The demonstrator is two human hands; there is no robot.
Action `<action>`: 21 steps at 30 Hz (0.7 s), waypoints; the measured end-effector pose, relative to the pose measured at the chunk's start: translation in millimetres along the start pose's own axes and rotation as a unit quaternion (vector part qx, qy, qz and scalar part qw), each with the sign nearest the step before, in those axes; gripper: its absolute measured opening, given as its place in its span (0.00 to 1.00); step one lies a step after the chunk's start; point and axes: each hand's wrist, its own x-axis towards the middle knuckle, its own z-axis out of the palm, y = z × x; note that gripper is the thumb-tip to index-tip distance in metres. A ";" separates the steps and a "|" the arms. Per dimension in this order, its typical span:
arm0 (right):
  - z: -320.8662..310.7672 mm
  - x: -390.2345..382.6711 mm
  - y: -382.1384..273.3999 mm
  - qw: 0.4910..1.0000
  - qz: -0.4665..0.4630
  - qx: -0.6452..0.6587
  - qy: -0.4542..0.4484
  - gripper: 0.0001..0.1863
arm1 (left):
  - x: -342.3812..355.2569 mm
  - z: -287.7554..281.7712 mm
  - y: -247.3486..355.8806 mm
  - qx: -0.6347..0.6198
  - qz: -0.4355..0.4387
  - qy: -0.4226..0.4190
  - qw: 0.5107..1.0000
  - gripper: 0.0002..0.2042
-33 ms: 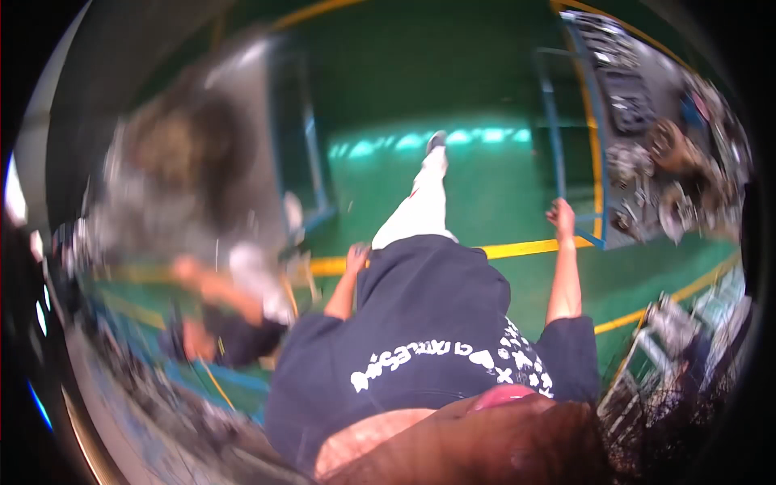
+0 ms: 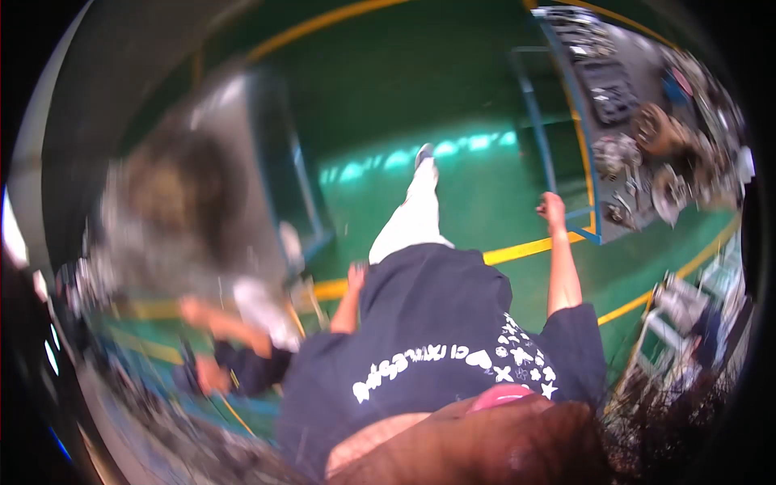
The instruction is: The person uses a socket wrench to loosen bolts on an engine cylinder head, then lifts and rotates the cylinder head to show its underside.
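Observation:
My left hand [image 2: 356, 277] hangs beside the hem of my dark shirt [image 2: 436, 307]. Its fingers are too blurred and small to read, and nothing shows in it. Out to the right, my right hand [image 2: 552, 210] is raised in front of me with the fingers curled into a loose fist and nothing visible inside. It is nearest the corner of a blue-framed table [image 2: 616, 230], apart from the parts on it. One leg in white trousers [image 2: 411, 210] stretches forward over the green floor.
The right table carries a brown cylindrical part [image 2: 653, 127], a dark blocky part [image 2: 612, 93] and several metal pieces. A blurred grey table [image 2: 242, 174] stands left. Another person's arm [image 2: 222, 322] is at lower left. Yellow lines [image 2: 521, 249] cross the green floor [image 2: 477, 194].
The view has shifted and turned slightly. The right table and my right hand sit a little further left in the picture, my left hand slightly lower.

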 end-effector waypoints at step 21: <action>70.1 465.6 -183.9 0.954 0.240 0.179 0.032 0.21 | 617.1 -81.8 696.6 -0.042 -0.108 -0.057 0.992 0.14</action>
